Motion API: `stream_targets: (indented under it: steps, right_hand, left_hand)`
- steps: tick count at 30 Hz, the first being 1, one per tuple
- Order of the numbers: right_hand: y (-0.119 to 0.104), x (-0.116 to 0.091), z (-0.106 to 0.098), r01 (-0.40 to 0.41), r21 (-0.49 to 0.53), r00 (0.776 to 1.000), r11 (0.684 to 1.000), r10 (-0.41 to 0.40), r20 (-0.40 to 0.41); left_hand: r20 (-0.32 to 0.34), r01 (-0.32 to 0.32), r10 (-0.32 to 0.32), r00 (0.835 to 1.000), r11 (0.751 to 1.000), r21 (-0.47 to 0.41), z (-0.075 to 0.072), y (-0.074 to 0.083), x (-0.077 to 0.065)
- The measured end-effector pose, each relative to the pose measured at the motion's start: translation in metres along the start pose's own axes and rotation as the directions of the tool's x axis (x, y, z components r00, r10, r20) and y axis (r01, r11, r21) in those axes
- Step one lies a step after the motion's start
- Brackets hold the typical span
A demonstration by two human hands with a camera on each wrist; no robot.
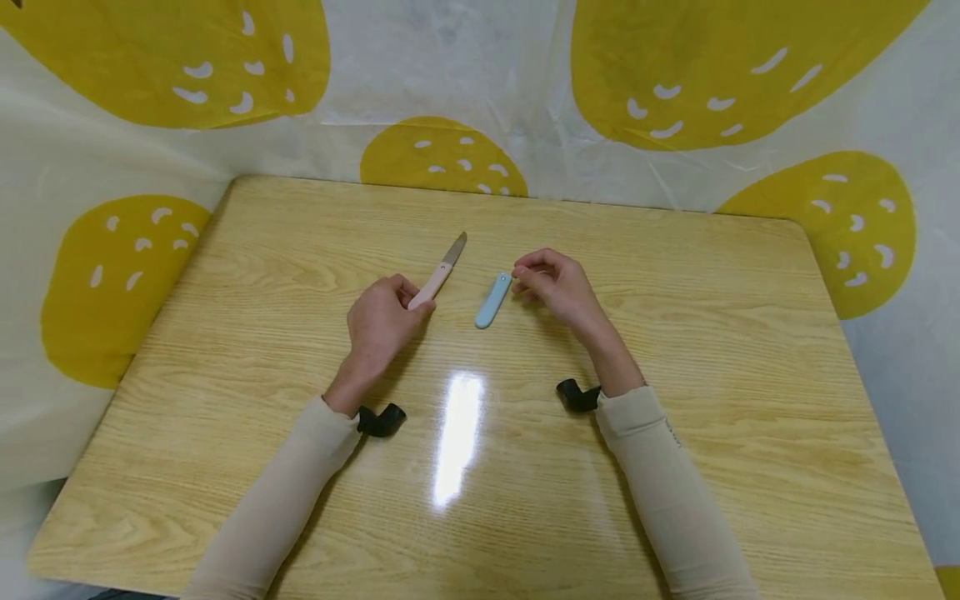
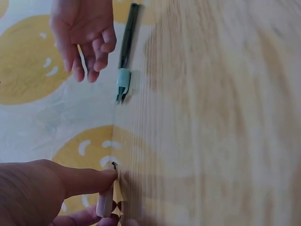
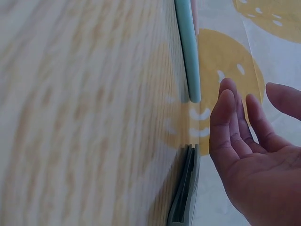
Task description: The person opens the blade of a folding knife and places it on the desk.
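My left hand [image 1: 382, 321] pinches the pink handle of a folding knife [image 1: 431, 285], whose blade is swung out and points away and to the right. The handle [image 2: 104, 205] sits between thumb and fingers in the left wrist view. A light blue folding knife [image 1: 491, 302] lies on the table between the hands; no blade shows from above. Close to its far end hovers my right hand [image 1: 555, 287], fingers loosely bent. In the right wrist view that hand [image 3: 256, 155] holds nothing and stands apart from the blue handle [image 3: 189, 61].
A dark green slotted thing [image 3: 181, 188] lies near the right hand; I cannot make it out in the head view. The wood-grain table [image 1: 712, 333] meets a white sheet with yellow patches [image 1: 450, 158] at the back. Black wrist cameras [image 1: 382, 421] sit at both cuffs.
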State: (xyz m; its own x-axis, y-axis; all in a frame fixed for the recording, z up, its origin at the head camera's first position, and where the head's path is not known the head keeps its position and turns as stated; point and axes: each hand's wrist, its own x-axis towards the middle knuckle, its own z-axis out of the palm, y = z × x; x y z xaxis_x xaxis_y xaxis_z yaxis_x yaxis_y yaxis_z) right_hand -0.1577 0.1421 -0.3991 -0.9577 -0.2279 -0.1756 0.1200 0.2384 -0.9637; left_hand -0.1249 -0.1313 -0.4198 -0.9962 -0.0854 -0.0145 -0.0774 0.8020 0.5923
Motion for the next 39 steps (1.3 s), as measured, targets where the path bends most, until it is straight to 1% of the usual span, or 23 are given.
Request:
stream_targets:
  steps: [2,15,18,22,24,26,29,31,36,39]
  right_hand:
    - [0.000,0.000,0.000,-0.001,-0.005,1.000,1.000,0.001,0.001]
    - [0.001,0.003,0.004,0.003,-0.018,1.000,1.000,-0.003,0.001]
    - [0.001,0.003,0.004,0.006,-0.020,1.000,1.000,-0.006,-0.002]
    - [0.001,0.003,0.005,0.012,-0.030,1.000,0.999,-0.012,-0.006]
    - [0.001,0.004,0.005,0.015,-0.034,1.000,0.999,-0.015,-0.008]
    - [0.002,0.005,0.005,0.018,-0.036,1.000,0.999,-0.018,-0.009]
    - [0.003,0.006,0.005,0.019,-0.038,1.000,0.999,-0.020,-0.010]
    - [0.004,0.006,0.006,0.019,-0.040,1.000,0.999,-0.019,-0.011]
    - [0.002,0.008,0.007,0.013,-0.046,1.000,0.999,-0.013,-0.017]
    - [0.003,0.010,0.009,0.003,-0.044,1.000,0.999,-0.004,-0.017]
  left_hand:
    - [0.012,0.006,-0.006,1.000,1.000,0.006,0.000,0.000,0.001]
    - [0.040,0.002,-0.004,0.999,1.000,0.031,-0.003,0.000,0.001]
    - [0.026,-0.032,0.030,0.999,0.998,0.054,-0.003,0.001,-0.001]
    - [-0.004,-0.121,0.122,0.993,0.991,0.064,-0.001,0.007,-0.002]
    - [-0.009,-0.162,0.162,0.987,0.986,0.032,0.000,0.012,-0.003]
    - [0.001,-0.187,0.187,0.982,0.982,-0.019,0.003,0.017,-0.004]
    - [0.034,-0.204,0.208,0.978,0.974,-0.103,0.008,0.025,-0.005]
    - [0.061,-0.207,0.217,0.974,0.968,-0.143,0.011,0.030,-0.006]
    - [0.130,-0.215,0.240,0.962,0.960,-0.180,0.018,0.041,-0.007]
    - [0.173,-0.209,0.242,0.955,0.959,-0.190,0.022,0.044,-0.008]
